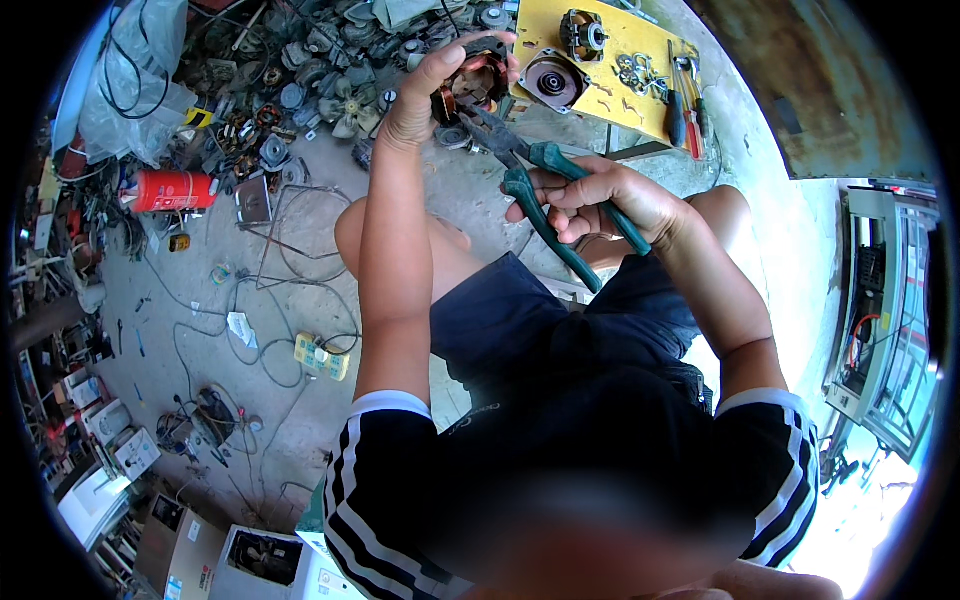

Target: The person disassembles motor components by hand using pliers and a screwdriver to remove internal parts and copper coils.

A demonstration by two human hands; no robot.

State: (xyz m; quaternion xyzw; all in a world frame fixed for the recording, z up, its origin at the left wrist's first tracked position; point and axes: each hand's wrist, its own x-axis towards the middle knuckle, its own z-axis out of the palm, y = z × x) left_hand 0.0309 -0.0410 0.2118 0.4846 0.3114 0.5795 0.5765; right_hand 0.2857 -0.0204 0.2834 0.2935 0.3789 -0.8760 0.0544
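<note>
My left hand (422,88) is raised at the top middle, its fingers wrapped round a motor stator (475,82) with copper windings inside a dark ring. In my right hand (625,195) is a pair of pliers (510,148) with green handles, which are spread apart. The tips of the pliers' jaws reach the lower edge of the stator by the windings; whether they grip a wire is too small to tell. Just right of the stator, a round motor end cover (553,80) lies on a yellow board (530,22), with another motor part (583,37) beyond it.
Small metal pieces (640,76) and screwdrivers (677,120) lie on the board's right side. Scrap motor parts (340,60) are heaped at the back left, near a red cylinder (172,190). Cables (262,345) and a yellow power strip (322,356) lie on the floor at left.
</note>
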